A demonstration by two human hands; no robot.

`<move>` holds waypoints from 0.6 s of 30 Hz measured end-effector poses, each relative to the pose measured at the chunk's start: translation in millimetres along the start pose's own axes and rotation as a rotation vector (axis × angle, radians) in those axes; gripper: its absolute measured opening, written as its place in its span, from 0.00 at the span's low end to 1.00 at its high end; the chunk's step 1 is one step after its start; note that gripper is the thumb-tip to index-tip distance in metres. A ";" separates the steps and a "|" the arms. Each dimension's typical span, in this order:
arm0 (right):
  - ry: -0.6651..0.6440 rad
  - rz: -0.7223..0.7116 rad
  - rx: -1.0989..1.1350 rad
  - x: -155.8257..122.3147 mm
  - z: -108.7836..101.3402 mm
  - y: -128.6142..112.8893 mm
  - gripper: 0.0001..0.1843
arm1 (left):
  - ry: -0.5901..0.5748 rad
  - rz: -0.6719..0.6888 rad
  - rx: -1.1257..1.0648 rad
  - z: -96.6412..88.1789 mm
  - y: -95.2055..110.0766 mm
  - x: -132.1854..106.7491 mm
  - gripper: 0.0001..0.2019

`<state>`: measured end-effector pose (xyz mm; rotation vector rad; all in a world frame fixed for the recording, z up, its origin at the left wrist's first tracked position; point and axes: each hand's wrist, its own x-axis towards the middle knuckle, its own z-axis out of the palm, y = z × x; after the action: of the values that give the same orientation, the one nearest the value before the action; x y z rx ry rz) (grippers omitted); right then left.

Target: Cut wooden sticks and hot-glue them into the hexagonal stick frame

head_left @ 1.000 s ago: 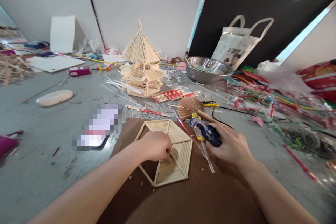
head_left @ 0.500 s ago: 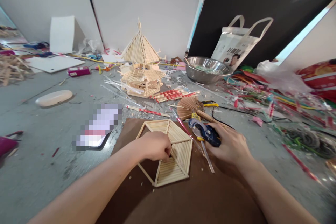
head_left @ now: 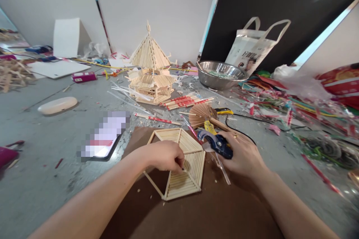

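A hexagonal frame of pale wooden sticks (head_left: 183,186) lies flat on a brown board (head_left: 213,213); some of its triangles are filled with rows of sticks, while others on the left show the board. My left hand (head_left: 165,155) is closed in a pinch over the middle of the frame; whatever is between the fingertips is hidden. To the right of the frame, my right hand (head_left: 244,153) grips a dark blue cutter (head_left: 218,143) with a curved jaw, which points left toward the frame's right corner. Beneath the cutter lies a clear glue stick (head_left: 224,171).
Behind the board stands a small stick pavilion (head_left: 151,78). Red-wrapped chopsticks (head_left: 183,101), a brown fan-shaped piece (head_left: 200,115) and a steel bowl (head_left: 220,78) are nearby. A phone (head_left: 108,134) lies left, with a white case (head_left: 57,105) beyond it. Wrappers and scraps (head_left: 303,115) cover the right side.
My right hand has brought the cutter slightly left, closer to the hexagonal frame. My left hand has stayed over the frame's middle with only a slight shift.
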<state>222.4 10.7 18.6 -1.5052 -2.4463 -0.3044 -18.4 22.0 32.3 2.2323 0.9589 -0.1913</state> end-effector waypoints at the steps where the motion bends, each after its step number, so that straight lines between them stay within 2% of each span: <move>1: 0.000 -0.012 0.005 0.1 0.7 0.3 0.20 | 0.001 0.026 -0.044 -0.9 -0.6 0.2 0.10; 5: -0.027 -0.038 0.036 -0.3 1.2 -0.5 0.21 | 0.150 0.083 -0.199 -1.0 -1.7 3.6 0.09; 9: -0.047 -0.112 0.105 -1.1 -2.3 -6.1 0.18 | 0.294 0.163 -0.447 2.7 -0.9 8.4 0.08; 13: -0.047 -0.155 0.138 -2.0 -3.9 -11.6 0.19 | 0.347 0.274 -0.618 7.1 0.2 11.9 0.06; 18: -0.045 -0.171 0.154 -2.1 -3.1 -14.3 0.19 | 0.361 0.295 -0.731 9.8 3.1 13.2 0.06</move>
<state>210.8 1.6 20.3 -1.2565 -2.5734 -0.1113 -5.5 21.8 21.5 1.7029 0.7036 0.6208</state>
